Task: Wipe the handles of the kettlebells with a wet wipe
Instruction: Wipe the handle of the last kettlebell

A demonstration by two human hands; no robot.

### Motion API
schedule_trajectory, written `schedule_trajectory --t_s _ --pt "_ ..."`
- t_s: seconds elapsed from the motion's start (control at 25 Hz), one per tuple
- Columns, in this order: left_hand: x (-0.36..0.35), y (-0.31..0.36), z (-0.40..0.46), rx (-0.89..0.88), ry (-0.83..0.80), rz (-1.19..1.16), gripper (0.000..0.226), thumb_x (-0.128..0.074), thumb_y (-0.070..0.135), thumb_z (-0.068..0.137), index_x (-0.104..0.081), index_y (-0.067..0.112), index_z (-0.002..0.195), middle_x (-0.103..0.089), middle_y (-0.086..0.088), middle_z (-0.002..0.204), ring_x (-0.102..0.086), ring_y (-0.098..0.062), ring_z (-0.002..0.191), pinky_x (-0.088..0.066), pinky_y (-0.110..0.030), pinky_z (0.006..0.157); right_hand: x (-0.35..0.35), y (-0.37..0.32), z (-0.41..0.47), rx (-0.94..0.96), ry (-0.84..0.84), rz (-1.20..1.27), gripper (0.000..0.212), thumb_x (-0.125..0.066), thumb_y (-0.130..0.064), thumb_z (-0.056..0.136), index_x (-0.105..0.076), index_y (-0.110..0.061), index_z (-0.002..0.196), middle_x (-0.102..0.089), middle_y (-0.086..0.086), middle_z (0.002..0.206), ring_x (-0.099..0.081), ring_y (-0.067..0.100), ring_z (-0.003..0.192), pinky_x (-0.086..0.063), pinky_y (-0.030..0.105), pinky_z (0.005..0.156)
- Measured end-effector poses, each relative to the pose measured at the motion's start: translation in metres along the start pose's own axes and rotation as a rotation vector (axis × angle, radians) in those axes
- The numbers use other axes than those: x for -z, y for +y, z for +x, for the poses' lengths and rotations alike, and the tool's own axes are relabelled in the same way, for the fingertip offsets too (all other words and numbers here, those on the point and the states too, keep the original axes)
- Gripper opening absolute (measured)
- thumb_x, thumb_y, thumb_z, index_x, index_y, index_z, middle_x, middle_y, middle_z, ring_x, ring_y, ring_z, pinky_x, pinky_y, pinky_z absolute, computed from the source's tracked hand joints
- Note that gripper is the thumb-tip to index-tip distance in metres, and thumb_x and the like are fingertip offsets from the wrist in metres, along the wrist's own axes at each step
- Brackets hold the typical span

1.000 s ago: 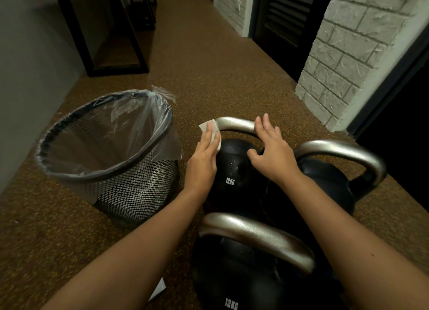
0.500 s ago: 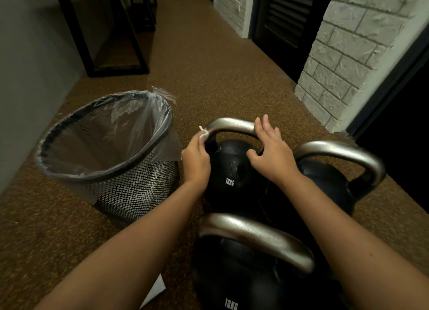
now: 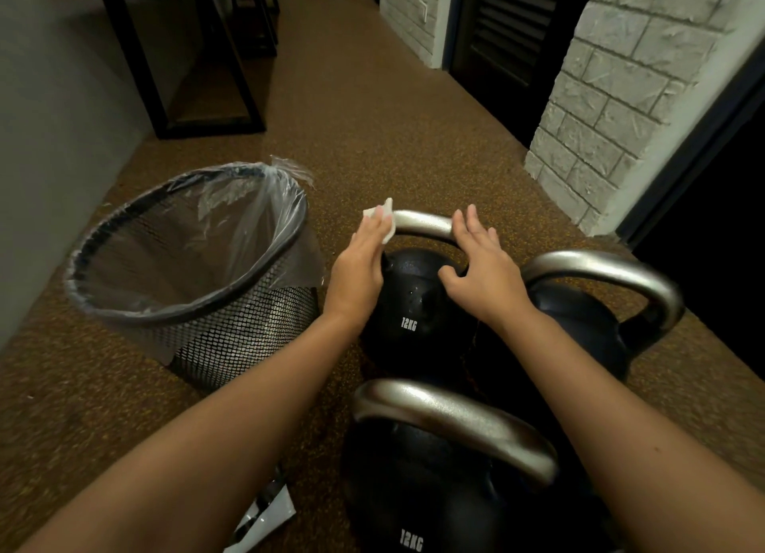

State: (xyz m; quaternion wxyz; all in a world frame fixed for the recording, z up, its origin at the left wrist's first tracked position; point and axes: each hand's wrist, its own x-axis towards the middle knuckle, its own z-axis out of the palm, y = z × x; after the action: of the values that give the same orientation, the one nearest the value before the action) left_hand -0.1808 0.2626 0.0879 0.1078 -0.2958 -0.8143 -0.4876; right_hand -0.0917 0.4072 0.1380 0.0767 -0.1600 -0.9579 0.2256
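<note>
Three black kettlebells stand clustered on a brown speckled floor. The far kettlebell, marked "12KG" in white, has a silver handle arching over its top. The near kettlebell, also marked "12KG", sits at the lower edge of view, its own silver handle toward the camera. The right kettlebell stands just beside the far one; no marking on it can be read.

Left hand: fingers straight and together, palm down, pressing a white wet wipe against the left end of the far kettlebell's handle, where the bar bends downward. A crumpled edge of the wipe sticks out past the fingertips.

Right hand: fingers extended and slightly spread, laid over the right end of the same handle, thumb out toward the ball below. Neither hand is curled round the bar; both lie flat on it.

Left of the kettlebells, near the left forearm, stands a black mesh wastebasket lined with a clear plastic bag folded over the rim. A torn white and black packet lies on the floor under the left forearm. Farther off: a black-framed table by the grey wall, a white stone-block pillar at right, dark louvred door behind.
</note>
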Motion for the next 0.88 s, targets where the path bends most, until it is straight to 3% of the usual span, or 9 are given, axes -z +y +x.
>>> schedule_trajectory --t_s 0.08,0.16,0.32,0.44,0.56,0.72,0.88 --pt "-0.001 0.005 0.003 0.202 0.109 -0.099 0.038 -0.042 0.010 0.097 -0.048 0.016 0.134 -0.048 -0.003 0.139 -0.041 -0.012 0.131 -0.029 -0.018 0.108 0.000 0.000 0.000 -0.003 -0.004 -0.002 0.076 -0.051 -0.027 0.087 -0.008 -0.028 0.150 0.004 -0.007 0.158 -0.003 0.030 0.145 -0.022 0.041 0.113" --pt "0.002 0.012 0.015 0.264 0.117 -0.058 0.033 -0.043 0.016 0.097 -0.055 0.017 0.129 -0.058 0.000 0.129 -0.050 -0.009 0.121 -0.034 -0.015 0.101 0.001 -0.001 0.001 -0.003 -0.002 -0.002 0.076 -0.051 -0.027 0.087 -0.009 -0.027 0.150 0.004 -0.007 0.158 -0.003 0.031 0.145 -0.023 0.042 0.112" --pt "0.000 0.024 0.029 0.044 -0.016 -0.003 0.031 -0.044 0.010 0.095 -0.060 0.012 0.122 -0.060 -0.003 0.125 -0.052 -0.015 0.119 -0.038 -0.025 0.103 0.001 -0.002 0.000 -0.004 0.000 0.003 0.075 -0.051 -0.026 0.087 -0.009 -0.026 0.150 0.004 -0.006 0.158 -0.003 0.032 0.145 -0.022 0.041 0.112" --pt "-0.004 0.029 0.018 -0.117 -0.086 0.132 0.038 -0.044 0.000 0.093 -0.053 0.009 0.129 -0.049 -0.009 0.138 -0.035 -0.022 0.135 -0.023 -0.033 0.115 0.002 -0.002 -0.002 -0.001 -0.008 0.010 0.074 -0.050 -0.025 0.088 -0.008 -0.027 0.150 0.005 -0.007 0.158 -0.002 0.031 0.145 -0.021 0.041 0.113" --pt "-0.001 0.017 0.005 -0.227 -0.109 0.227 0.047 -0.045 -0.007 0.089 -0.048 0.009 0.133 -0.041 -0.008 0.144 -0.028 -0.025 0.138 -0.013 -0.033 0.115 0.003 -0.002 -0.002 -0.004 -0.012 0.012 0.074 -0.050 -0.025 0.088 -0.008 -0.027 0.150 0.005 -0.007 0.158 -0.001 0.030 0.145 -0.021 0.041 0.113" --pt "0.002 0.006 -0.001 0.034 0.018 0.120 0.044 -0.042 0.006 0.095 -0.043 0.018 0.137 -0.040 -0.001 0.145 -0.032 -0.015 0.137 -0.020 -0.033 0.116 0.002 -0.003 -0.001 -0.010 -0.012 0.007 0.075 -0.050 -0.026 0.088 -0.008 -0.027 0.150 0.005 -0.007 0.158 -0.001 0.031 0.145 -0.021 0.042 0.113" --pt "-0.004 0.020 0.000 0.397 0.182 -0.044 0.034 -0.040 0.019 0.098 -0.052 0.012 0.130 -0.055 -0.006 0.133 -0.049 -0.017 0.124 -0.033 -0.019 0.102 0.003 -0.003 -0.002 -0.011 -0.008 0.006 0.075 -0.050 -0.026 0.088 -0.008 -0.027 0.150 0.005 -0.007 0.158 -0.002 0.031 0.145 -0.022 0.042 0.112"
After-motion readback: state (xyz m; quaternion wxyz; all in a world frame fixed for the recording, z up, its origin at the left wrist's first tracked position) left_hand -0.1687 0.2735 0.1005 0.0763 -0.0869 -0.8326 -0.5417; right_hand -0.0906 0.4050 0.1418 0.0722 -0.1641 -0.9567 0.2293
